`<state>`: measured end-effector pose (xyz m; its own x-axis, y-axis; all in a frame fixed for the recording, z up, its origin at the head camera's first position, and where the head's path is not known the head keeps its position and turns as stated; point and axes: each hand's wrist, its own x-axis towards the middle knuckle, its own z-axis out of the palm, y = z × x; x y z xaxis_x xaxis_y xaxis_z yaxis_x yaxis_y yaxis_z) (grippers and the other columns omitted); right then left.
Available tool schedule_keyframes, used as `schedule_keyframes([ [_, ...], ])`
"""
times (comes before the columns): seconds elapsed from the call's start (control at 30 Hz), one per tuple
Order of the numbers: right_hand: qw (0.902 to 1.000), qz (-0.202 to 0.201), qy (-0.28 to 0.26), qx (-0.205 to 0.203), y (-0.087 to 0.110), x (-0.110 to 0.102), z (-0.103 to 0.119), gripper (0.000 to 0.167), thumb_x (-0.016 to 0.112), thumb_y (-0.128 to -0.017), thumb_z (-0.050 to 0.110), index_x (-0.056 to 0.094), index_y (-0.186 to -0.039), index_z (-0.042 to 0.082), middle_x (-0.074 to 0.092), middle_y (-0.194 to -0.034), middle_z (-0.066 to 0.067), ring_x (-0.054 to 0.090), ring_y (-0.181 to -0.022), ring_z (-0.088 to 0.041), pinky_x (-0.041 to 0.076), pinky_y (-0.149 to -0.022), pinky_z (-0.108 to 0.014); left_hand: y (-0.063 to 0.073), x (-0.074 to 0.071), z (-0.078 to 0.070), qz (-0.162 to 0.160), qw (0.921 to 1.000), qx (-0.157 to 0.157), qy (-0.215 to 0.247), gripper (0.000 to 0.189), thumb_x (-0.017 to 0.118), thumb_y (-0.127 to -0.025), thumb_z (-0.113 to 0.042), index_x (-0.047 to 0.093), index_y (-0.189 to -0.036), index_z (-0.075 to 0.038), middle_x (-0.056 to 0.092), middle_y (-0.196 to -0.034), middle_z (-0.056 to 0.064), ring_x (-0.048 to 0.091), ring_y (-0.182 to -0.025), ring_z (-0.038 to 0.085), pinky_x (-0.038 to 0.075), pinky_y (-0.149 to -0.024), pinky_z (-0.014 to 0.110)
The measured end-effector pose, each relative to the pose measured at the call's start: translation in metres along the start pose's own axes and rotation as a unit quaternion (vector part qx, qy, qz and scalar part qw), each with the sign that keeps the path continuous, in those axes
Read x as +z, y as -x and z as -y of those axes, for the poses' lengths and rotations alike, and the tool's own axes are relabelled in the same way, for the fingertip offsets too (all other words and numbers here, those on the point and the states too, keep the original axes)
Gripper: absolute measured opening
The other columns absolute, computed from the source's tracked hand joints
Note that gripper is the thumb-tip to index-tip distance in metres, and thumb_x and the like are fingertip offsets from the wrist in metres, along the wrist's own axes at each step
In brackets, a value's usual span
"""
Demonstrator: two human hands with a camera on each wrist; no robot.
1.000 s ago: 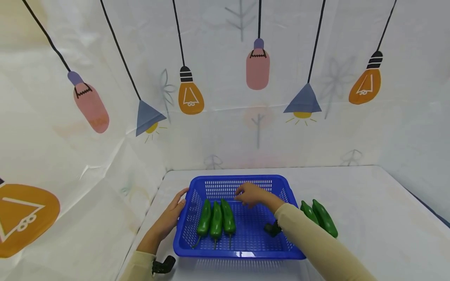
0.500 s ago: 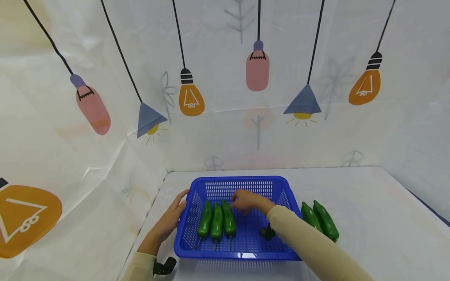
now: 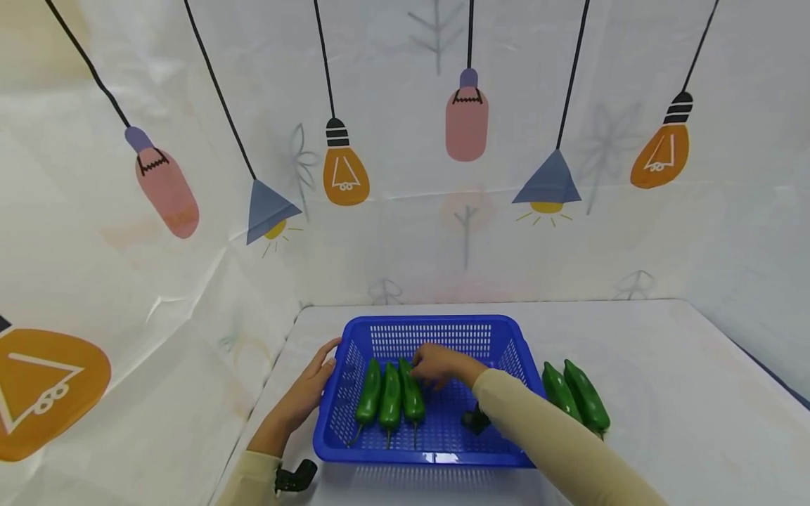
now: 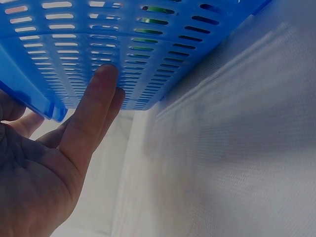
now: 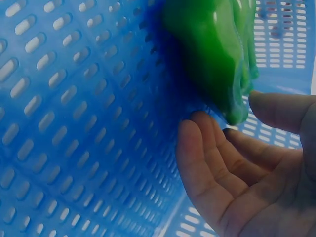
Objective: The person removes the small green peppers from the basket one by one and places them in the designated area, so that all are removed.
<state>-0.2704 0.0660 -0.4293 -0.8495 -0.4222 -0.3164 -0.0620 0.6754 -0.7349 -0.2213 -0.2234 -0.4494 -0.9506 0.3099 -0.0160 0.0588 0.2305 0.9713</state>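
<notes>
A blue perforated plastic basket (image 3: 433,457) stands on the white table. Three long green peppers (image 3: 390,400) lie side by side in its left half, stems toward the front. My left hand (image 3: 304,390) rests against the basket's left side; in the left wrist view its straight fingers (image 4: 91,108) touch the outer wall. Inside the basket, my right hand (image 3: 436,365) is at the far tip of the rightmost pepper. In the right wrist view the thumb and loosely bent fingers lie around the tip of that pepper (image 5: 212,54), without a plain pinch.
Two more green peppers (image 3: 585,393) lie on the white table (image 3: 671,393) right of the basket, partly behind the right sleeve (image 3: 550,429). A white printed sheet (image 3: 411,239) rises behind the table and on its left.
My right hand has moved left and slightly down inside the basket, to the tip of the rightmost pepper. My left hand stays at the basket's left side. The peppers have not visibly moved.
</notes>
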Motion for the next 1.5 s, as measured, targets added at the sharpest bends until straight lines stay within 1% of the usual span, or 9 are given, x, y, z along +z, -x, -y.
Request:
schedule_keyframes([
  [0.2, 1.0000, -0.008, -0.001, 0.004, -0.003, 0.006, 0.002, 0.031, 0.068, -0.093, 0.006, 0.065, -0.120, -0.008, 0.067, -0.094, -0.013, 0.067, -0.081, -0.026, 0.059, -0.064, -0.040, 0.001, -0.001, -0.001, 0.007, 1.0000, 0.000, 0.004, 0.048, 0.028, -0.114, -0.029, 0.019, -0.161, -0.022, 0.042, -0.148, 0.029, 0.058, -0.117, 0.038, 0.051, -0.089, 0.054],
  [0.4, 0.9997, -0.015, -0.017, 0.009, -0.004, 0.010, 0.005, 0.037, 0.068, -0.091, 0.002, 0.061, -0.125, -0.011, 0.065, -0.096, -0.016, 0.068, -0.082, -0.029, 0.059, -0.064, -0.039, -0.001, -0.001, 0.001, 0.008, 1.0000, 0.001, 0.003, 0.049, 0.029, -0.114, -0.032, 0.019, -0.161, -0.023, 0.043, -0.147, 0.028, 0.059, -0.115, 0.037, 0.052, -0.088, 0.053],
  [0.63, 0.9992, -0.020, -0.029, 0.020, -0.003, 0.011, 0.007, 0.038, 0.067, -0.092, 0.000, 0.060, -0.127, -0.010, 0.064, -0.101, -0.018, 0.068, -0.084, -0.030, 0.059, -0.065, -0.038, -0.001, -0.001, 0.003, -0.011, 0.9999, -0.004, 0.001, 0.047, 0.030, -0.113, -0.032, 0.024, -0.160, -0.026, 0.045, -0.147, 0.024, 0.058, -0.117, 0.038, 0.050, -0.090, 0.058],
  [0.8, 0.9990, -0.018, -0.036, 0.018, -0.003, 0.011, 0.007, 0.038, 0.067, -0.092, -0.002, 0.059, -0.128, -0.010, 0.064, -0.103, -0.019, 0.068, -0.085, -0.031, 0.059, -0.065, -0.039, 0.000, 0.001, 0.002, -0.020, 0.9998, -0.003, -0.002, 0.047, 0.031, -0.113, -0.031, 0.025, -0.160, -0.024, 0.045, -0.147, 0.025, 0.058, -0.118, 0.039, 0.050, -0.091, 0.059],
  [0.87, 0.9988, -0.017, -0.042, 0.017, -0.002, 0.010, 0.006, 0.039, 0.067, -0.091, -0.002, 0.059, -0.128, -0.011, 0.064, -0.102, -0.019, 0.068, -0.085, -0.031, 0.059, -0.065, -0.039, 0.000, 0.001, 0.002, -0.021, 0.9998, 0.000, -0.002, 0.047, 0.031, -0.113, -0.030, 0.025, -0.160, -0.022, 0.046, -0.146, 0.026, 0.058, -0.117, 0.040, 0.050, -0.090, 0.059],
  [1.0, 0.9980, -0.018, -0.055, 0.024, -0.001, 0.007, 0.007, 0.039, 0.065, -0.092, -0.002, 0.058, -0.129, -0.011, 0.065, -0.102, -0.019, 0.069, -0.085, -0.031, 0.059, -0.064, -0.038, 0.001, 0.002, 0.001, -0.022, 0.9998, -0.003, -0.003, 0.046, 0.031, -0.114, -0.029, 0.026, -0.159, -0.024, 0.046, -0.146, 0.025, 0.058, -0.118, 0.040, 0.050, -0.090, 0.059],
  [1.2, 0.9983, -0.023, -0.049, 0.020, 0.004, -0.002, 0.007, 0.039, 0.065, -0.092, -0.002, 0.058, -0.129, -0.012, 0.066, -0.100, -0.020, 0.070, -0.084, -0.032, 0.059, -0.064, -0.037, 0.000, 0.002, 0.001, -0.016, 0.9999, 0.000, 0.001, 0.048, 0.031, -0.113, -0.032, 0.024, -0.160, -0.023, 0.045, -0.147, 0.027, 0.058, -0.118, 0.039, 0.051, -0.089, 0.057],
  [1.4, 0.9978, -0.031, -0.056, 0.019, 0.005, -0.008, 0.002, 0.039, 0.066, -0.092, -0.002, 0.059, -0.129, -0.011, 0.066, -0.103, -0.021, 0.070, -0.086, -0.032, 0.059, -0.065, -0.037, 0.001, 0.002, 0.001, -0.012, 0.9999, 0.008, -0.002, 0.049, 0.031, -0.113, -0.033, 0.024, -0.160, -0.021, 0.044, -0.146, 0.028, 0.058, -0.118, 0.040, 0.050, -0.089, 0.058],
  [1.5, 0.9980, -0.030, -0.053, 0.014, 0.004, -0.012, -0.001, 0.040, 0.066, -0.092, 0.000, 0.059, -0.130, -0.010, 0.066, -0.104, -0.020, 0.069, -0.086, -0.031, 0.059, -0.065, -0.036, 0.001, 0.002, 0.000, -0.014, 0.9999, 0.005, -0.001, 0.049, 0.032, -0.113, -0.034, 0.024, -0.160, -0.022, 0.044, -0.147, 0.027, 0.057, -0.119, 0.040, 0.050, -0.090, 0.058],
])
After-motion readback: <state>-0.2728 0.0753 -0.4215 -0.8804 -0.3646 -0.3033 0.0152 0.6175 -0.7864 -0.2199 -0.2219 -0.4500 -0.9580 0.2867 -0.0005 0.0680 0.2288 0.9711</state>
